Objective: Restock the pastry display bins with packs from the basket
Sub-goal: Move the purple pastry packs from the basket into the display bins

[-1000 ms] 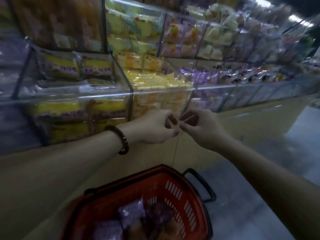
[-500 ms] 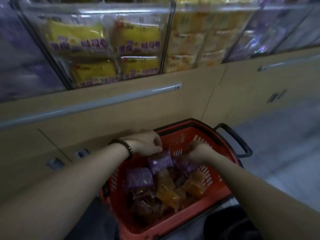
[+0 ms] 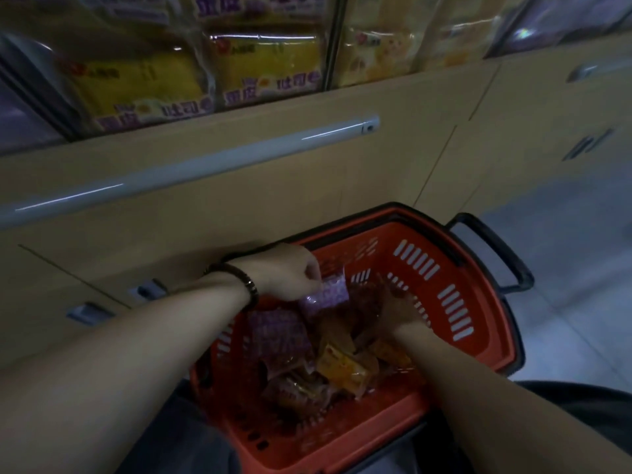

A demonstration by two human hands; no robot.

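Upper left of the frame is where the packs end up: the bins (image 3: 143,80) behind their clear fronts, yellow packs (image 3: 270,73) stacked face-out so the labels read from the aisle. Below them runs a pale rail (image 3: 191,165) across the cabinet (image 3: 427,138), so everything has to go up and over that.

Middle of the frame, my left hand (image 3: 290,271) is curled closed and pinching the top edge of a purple pack (image 3: 326,295), which hangs tilted just above the pile. Holding it by the seam makes sense to me, since it keeps the pastry inside from getting squashed. There's a dark bracelet (image 3: 246,285) on that wrist.

Right of that, my right hand (image 3: 403,313) is down in the red basket (image 3: 455,295), fingers buried among the brown and orange packs (image 3: 338,367). I honestly can't tell if it's gripping one or just rummaging; it's too dark down there.

The basket sits low at centre-bottom, tucked right against the cabinet with its black handle (image 3: 492,251) folded out to the right, so both hands get in freely. Still plenty of packs in it, so I'd say the restocking is nowhere near done.
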